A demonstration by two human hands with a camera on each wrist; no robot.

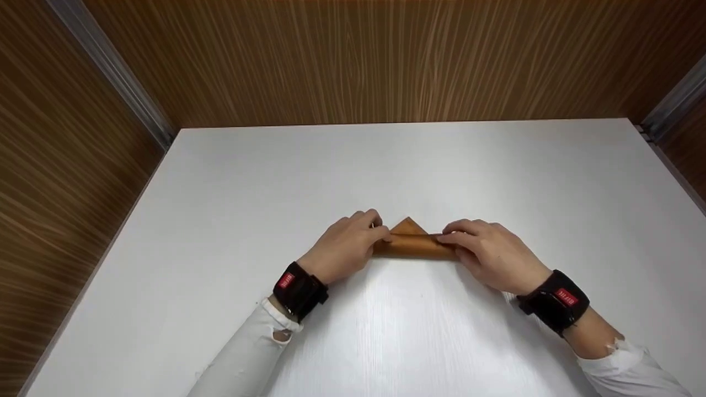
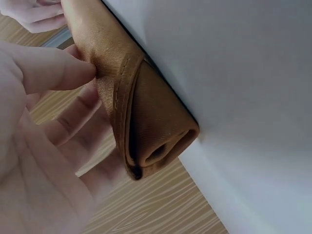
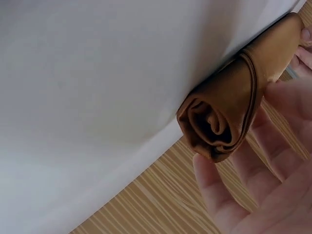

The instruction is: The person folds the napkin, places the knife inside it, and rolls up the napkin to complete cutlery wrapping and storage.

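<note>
A person's 2 hands work a brown cloth (image 1: 415,242) on a white table (image 1: 386,165), seen from above in the head view. The cloth lies just below the centre of the frame, rolled into a short horizontal tube with a small triangular corner still flat on the table above the roll.

The left hand (image 1: 348,245) sits at the left end of the roll, fingers curled over it and fingertips pressing on the top. In the left wrist view, the thumb (image 2: 53,68) touches the stitched hem of the cloth (image 2: 141,112), and the open end of the roll shows a hollow core.

The right hand (image 1: 491,252) sits at the right end, fingers bent over the roll in the same way. The right wrist view shows the spiral of layers at that end of the cloth (image 3: 229,112), with the fingers (image 3: 273,161) cupped around it.

Both wrists wear black bands with red labels over white sleeves. Wood-grain walls enclose the table at the top, left and right of the frame.
</note>
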